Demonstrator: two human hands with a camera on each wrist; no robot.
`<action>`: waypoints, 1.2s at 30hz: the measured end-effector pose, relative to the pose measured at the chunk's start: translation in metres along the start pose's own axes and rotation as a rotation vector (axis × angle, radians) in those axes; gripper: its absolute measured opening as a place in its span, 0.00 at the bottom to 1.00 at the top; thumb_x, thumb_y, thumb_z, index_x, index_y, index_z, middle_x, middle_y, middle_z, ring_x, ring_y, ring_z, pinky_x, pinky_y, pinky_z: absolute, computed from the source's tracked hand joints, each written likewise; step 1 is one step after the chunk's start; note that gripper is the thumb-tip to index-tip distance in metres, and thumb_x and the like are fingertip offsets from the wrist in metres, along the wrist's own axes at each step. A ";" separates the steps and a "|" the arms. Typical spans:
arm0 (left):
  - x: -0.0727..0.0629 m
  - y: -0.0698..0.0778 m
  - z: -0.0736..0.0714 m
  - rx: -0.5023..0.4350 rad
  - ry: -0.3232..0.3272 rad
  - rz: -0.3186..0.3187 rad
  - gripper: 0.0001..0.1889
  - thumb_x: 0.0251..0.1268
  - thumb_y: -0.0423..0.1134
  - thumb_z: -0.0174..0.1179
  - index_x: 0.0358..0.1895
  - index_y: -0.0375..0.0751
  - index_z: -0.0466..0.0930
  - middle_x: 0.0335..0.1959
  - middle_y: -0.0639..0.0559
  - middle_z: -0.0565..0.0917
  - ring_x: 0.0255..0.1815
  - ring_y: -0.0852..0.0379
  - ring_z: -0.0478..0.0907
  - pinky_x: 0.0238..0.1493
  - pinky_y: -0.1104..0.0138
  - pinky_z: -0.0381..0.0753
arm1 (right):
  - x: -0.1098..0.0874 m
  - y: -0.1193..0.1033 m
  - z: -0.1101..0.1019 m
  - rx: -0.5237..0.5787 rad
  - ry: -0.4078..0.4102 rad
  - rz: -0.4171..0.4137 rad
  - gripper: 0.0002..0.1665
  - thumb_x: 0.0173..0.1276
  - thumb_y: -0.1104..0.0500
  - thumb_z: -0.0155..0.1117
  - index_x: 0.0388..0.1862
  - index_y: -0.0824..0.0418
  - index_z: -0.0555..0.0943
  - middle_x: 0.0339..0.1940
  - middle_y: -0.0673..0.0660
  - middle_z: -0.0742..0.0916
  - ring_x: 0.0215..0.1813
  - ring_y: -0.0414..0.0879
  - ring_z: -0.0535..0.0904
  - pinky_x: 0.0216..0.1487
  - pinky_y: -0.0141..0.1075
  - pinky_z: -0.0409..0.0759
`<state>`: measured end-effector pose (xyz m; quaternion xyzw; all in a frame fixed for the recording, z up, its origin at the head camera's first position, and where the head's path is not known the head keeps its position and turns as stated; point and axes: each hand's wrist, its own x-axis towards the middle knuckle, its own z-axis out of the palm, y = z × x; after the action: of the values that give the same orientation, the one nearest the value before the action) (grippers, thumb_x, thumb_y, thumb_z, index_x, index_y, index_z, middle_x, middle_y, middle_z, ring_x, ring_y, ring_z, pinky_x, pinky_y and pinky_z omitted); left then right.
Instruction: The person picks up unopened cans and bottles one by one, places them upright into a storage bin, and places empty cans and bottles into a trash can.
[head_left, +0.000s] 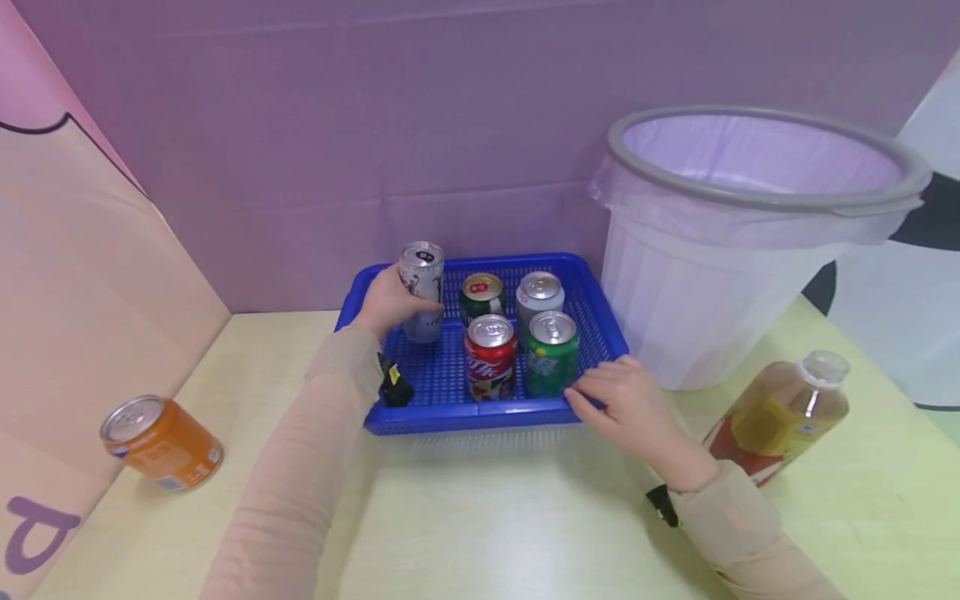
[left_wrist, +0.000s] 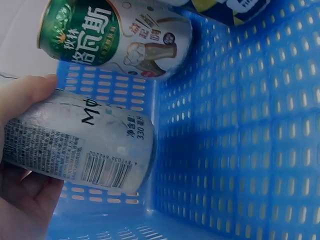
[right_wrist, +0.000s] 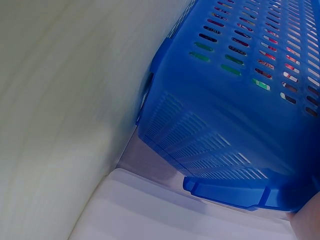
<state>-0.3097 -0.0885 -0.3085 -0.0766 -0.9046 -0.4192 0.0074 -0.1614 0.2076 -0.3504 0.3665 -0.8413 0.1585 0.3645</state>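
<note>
My left hand [head_left: 390,302] grips a tall white drink can [head_left: 422,283] upright in the back left of the blue plastic basket [head_left: 480,410]. In the left wrist view, that can's barcode side shows; whether its base touches the basket floor I cannot tell. My right hand [head_left: 626,407] holds the basket's front right corner with curled fingers, mostly out of the right wrist view. Inside the basket stand a dark green can [head_left: 482,298], a silver-white can [head_left: 540,292], a red can [head_left: 491,358] and a green can [head_left: 552,354].
An orange can [head_left: 167,443] is on the table at the left. To the right stands a plastic bottle [head_left: 780,417] with amber liquid. Behind it, a large white bin [head_left: 675,283] with a grey rim and a liner is close beside the basket. A purple covering [head_left: 375,125] backs the table.
</note>
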 end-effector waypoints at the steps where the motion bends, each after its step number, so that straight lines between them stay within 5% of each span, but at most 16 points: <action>1: 0.000 -0.001 0.000 0.009 -0.006 0.000 0.36 0.42 0.36 0.75 0.59 0.33 0.70 0.55 0.38 0.79 0.56 0.42 0.76 0.60 0.51 0.73 | 0.000 0.000 0.000 0.000 0.000 -0.001 0.34 0.76 0.43 0.37 0.16 0.56 0.78 0.15 0.46 0.80 0.19 0.39 0.73 0.26 0.33 0.64; 23: 0.006 -0.010 0.007 0.165 -0.072 -0.004 0.34 0.42 0.39 0.75 0.56 0.32 0.73 0.51 0.37 0.81 0.53 0.41 0.78 0.59 0.52 0.74 | 0.001 0.000 -0.001 -0.001 0.001 -0.005 0.31 0.76 0.45 0.40 0.14 0.54 0.75 0.13 0.44 0.77 0.19 0.38 0.71 0.26 0.33 0.62; 30: 0.004 -0.010 0.006 0.140 -0.072 -0.006 0.35 0.42 0.38 0.75 0.58 0.32 0.72 0.53 0.37 0.80 0.55 0.41 0.77 0.61 0.53 0.72 | 0.001 -0.001 -0.002 -0.006 -0.004 0.004 0.32 0.76 0.44 0.38 0.15 0.54 0.76 0.13 0.45 0.77 0.19 0.39 0.71 0.26 0.33 0.63; 36: 0.001 -0.007 0.003 0.047 -0.096 -0.078 0.37 0.45 0.36 0.73 0.62 0.33 0.68 0.58 0.37 0.77 0.60 0.41 0.73 0.63 0.52 0.70 | 0.001 -0.001 -0.001 -0.009 -0.010 0.014 0.34 0.76 0.43 0.36 0.15 0.55 0.77 0.14 0.46 0.78 0.19 0.39 0.71 0.26 0.33 0.63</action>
<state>-0.3112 -0.0908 -0.3160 -0.0610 -0.9157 -0.3939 -0.0508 -0.1600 0.2072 -0.3490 0.3599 -0.8463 0.1553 0.3608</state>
